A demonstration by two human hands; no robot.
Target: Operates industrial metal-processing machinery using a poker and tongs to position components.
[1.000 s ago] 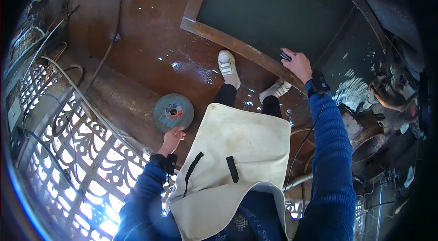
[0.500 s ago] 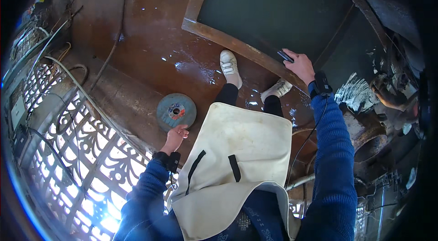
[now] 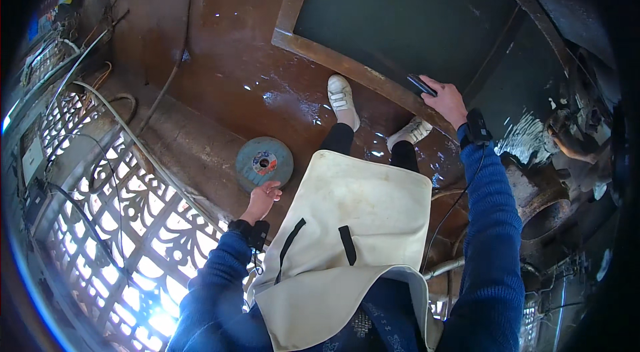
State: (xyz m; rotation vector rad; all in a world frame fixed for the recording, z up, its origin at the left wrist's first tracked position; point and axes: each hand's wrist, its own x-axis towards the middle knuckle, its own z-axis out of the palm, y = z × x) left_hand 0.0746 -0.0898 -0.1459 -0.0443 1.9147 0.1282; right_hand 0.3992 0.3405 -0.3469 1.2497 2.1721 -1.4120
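Note:
My right hand (image 3: 446,100) is closed on a slim black object (image 3: 423,85) with a shiny strip; its exact kind does not show. That object points up and left, over the wooden-looking frame (image 3: 373,75) of the dark pit. Just below the rim of a grey-green grinding wheel (image 3: 252,179) is my left hand (image 3: 262,201), its fingers loosely bent and apart, with nothing visible in them. Whether the fingertips touch the wheel I cannot tell. The wheel has a red-and-white label round its centre hole and lies flat on a brown ledge. A cream apron (image 3: 373,205) covers my lap.
Dark murky water (image 3: 400,5) fills the framed pit ahead. My white shoes (image 3: 343,100) stand on the wet brown floor (image 3: 220,72). Cables and a pale hose (image 3: 143,149) run along the left, beside a patterned openwork grille (image 3: 143,239). Rusty machine parts (image 3: 537,192) stand at right.
The whole view has shifted slightly, so most things sit a little further right. Both hands keep nearly the same pose, and the right one still holds the black object.

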